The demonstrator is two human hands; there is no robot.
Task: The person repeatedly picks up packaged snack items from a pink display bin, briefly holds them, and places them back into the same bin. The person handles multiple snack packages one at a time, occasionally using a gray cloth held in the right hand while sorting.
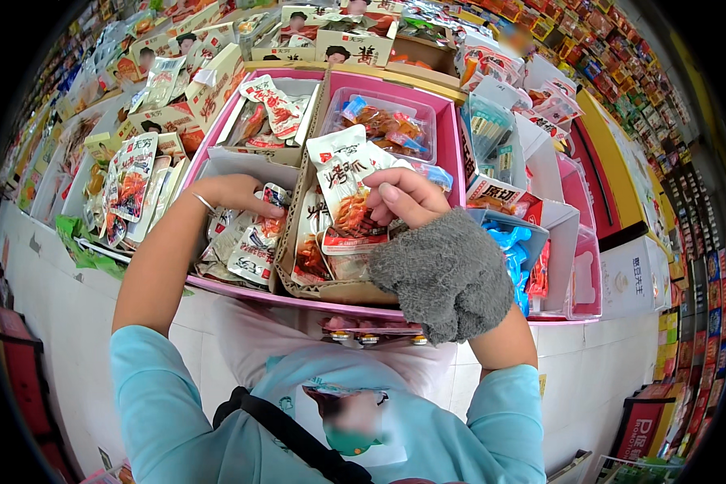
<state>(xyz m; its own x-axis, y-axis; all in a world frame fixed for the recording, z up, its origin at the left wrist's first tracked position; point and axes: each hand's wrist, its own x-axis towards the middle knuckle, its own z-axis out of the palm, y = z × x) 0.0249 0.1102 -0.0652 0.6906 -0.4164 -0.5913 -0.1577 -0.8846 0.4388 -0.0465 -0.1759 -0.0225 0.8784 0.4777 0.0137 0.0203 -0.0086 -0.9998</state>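
The right hand (407, 198), wearing a grey fingerless glove (448, 270), is pinching 1 white snack packet (345, 202) with a red picture, holding it over the brown cardboard box (298, 242) inside the pink display tray (448, 129). The left hand (234, 194) is reaching into the neighbouring compartment, fingers curled down among the loose packets (246, 246); whether it is gripping 1, I cannot tell. 2 hands, well apart.

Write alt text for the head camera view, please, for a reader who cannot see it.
A person's right hand, in a grey fingerless glove, grips snack packets in a cardboard box. The left hand reaches into the next box of packets, on a pink shelf in a shop.
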